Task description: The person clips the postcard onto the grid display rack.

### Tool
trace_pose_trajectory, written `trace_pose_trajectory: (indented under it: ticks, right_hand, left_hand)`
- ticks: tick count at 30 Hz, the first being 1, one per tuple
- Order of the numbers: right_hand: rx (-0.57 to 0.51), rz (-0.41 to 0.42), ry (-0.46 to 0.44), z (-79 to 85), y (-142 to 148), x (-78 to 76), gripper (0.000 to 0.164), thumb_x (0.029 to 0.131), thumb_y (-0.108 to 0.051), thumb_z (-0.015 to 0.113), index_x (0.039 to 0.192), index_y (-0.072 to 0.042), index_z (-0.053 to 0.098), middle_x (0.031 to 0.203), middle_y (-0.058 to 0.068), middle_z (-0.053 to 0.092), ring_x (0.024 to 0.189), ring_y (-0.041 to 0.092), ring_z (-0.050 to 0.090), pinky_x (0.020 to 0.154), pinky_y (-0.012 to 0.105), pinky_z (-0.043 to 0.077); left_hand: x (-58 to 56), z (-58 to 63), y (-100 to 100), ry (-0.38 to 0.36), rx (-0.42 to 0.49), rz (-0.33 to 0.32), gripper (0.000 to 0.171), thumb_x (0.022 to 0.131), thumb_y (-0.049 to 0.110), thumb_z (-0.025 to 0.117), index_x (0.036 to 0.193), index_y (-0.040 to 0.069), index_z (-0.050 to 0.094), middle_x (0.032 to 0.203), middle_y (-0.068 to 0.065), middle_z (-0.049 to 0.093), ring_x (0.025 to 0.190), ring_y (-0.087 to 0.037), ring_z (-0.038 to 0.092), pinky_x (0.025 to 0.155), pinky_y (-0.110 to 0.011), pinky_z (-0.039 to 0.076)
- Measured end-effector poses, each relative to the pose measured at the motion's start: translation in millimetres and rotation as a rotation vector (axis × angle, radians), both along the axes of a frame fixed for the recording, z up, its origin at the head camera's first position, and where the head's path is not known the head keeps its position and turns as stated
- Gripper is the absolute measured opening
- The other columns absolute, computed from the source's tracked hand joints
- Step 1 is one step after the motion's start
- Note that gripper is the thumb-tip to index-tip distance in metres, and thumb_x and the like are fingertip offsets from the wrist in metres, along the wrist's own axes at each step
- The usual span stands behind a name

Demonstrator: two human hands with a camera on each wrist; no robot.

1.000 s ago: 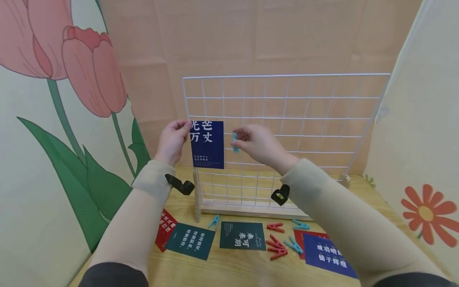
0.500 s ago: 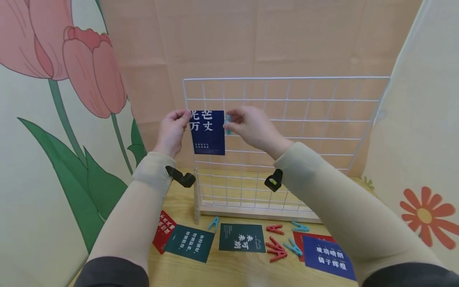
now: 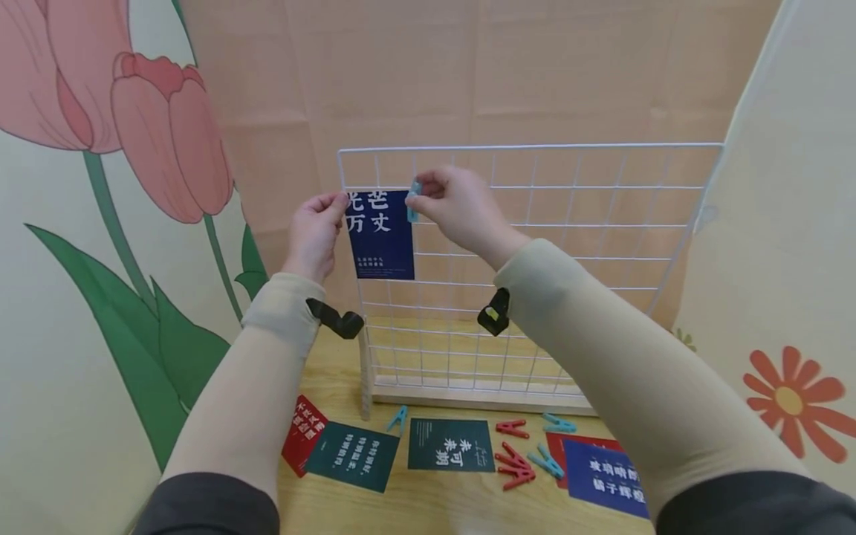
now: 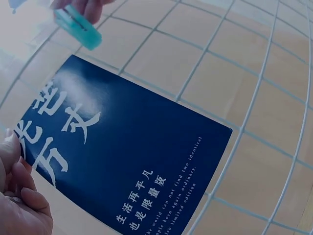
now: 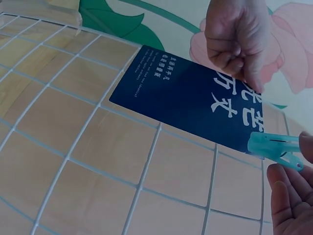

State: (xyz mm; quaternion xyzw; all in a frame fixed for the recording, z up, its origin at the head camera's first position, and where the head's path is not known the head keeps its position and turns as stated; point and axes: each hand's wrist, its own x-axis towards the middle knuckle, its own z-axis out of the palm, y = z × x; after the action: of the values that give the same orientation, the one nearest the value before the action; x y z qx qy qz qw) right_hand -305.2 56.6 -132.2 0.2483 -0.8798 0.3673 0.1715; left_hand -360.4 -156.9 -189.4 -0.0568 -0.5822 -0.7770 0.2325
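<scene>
My left hand [image 3: 313, 236] pinches the upper left corner of a dark blue card [image 3: 381, 245] with white Chinese characters. The card hangs upright against the left part of a white wire grid panel [image 3: 575, 146], just under its second horizontal wire. In my right hand [image 3: 463, 209], thumb and fingers pinch a light blue clothespin [image 3: 412, 204] at the card's upper right corner. The right wrist view shows the clothespin [image 5: 268, 143] overlapping that corner. Seen from the left wrist, the clothespin [image 4: 78, 28] appears beyond the card's top corner [image 4: 122, 122].
The panel stands on a wooden base [image 3: 468, 394]. Before it on the table lie green cards [image 3: 354, 455], a red card [image 3: 301, 431], a blue card [image 3: 602, 475] over another red one, red clothespins [image 3: 513, 468] and more light blue clothespins [image 3: 548, 461]. A tulip-printed wall flanks the left.
Both hands have risen along the panel, taking the card higher. My right hand has also moved left, bringing the clothespin from beside the card to its upper right corner.
</scene>
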Motion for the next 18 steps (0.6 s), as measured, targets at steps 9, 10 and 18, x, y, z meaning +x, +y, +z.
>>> trace_pose_trajectory:
  ticks: [9, 10, 18]
  right_hand:
    - [-0.1, -0.007, -0.023, 8.0, -7.5, -9.3, 0.039, 0.095, -0.03, 0.061, 0.129, -0.011, 0.056, 0.114, -0.003, 0.061, 0.102, 0.006, 0.057, 0.085, 0.02, 0.047]
    - [-0.124, -0.003, -0.032, 8.9, -9.1, -9.9, 0.039, 0.095, -0.029, 0.061, 0.129, -0.011, 0.056, 0.113, -0.003, 0.061, 0.101, 0.006, 0.057, 0.085, 0.021, 0.047]
    - [-0.292, 0.014, 0.008, 11.8, -26.3, -12.3, 0.032, 0.094, -0.022, 0.064, 0.121, -0.005, 0.059, 0.106, 0.002, 0.063, 0.095, 0.01, 0.061, 0.083, 0.021, 0.048]
  left_hand:
    - [-2.1, 2.7, 6.0, 0.034, 0.081, -0.002, 0.013, 0.089, 0.011, 0.069, 0.077, 0.009, 0.066, 0.072, 0.002, 0.054, 0.059, -0.009, 0.041, 0.057, -0.02, 0.034]
    - [-2.3, 2.5, 6.9, 0.041, 0.092, -0.001, 0.013, 0.089, 0.011, 0.069, 0.077, 0.009, 0.066, 0.072, 0.001, 0.054, 0.058, -0.009, 0.04, 0.057, -0.02, 0.034]
    - [0.2, 0.9, 10.9, 0.027, 0.078, 0.05, 0.009, 0.089, 0.016, 0.07, 0.082, 0.01, 0.069, 0.08, 0.001, 0.059, 0.067, -0.009, 0.044, 0.062, -0.02, 0.037]
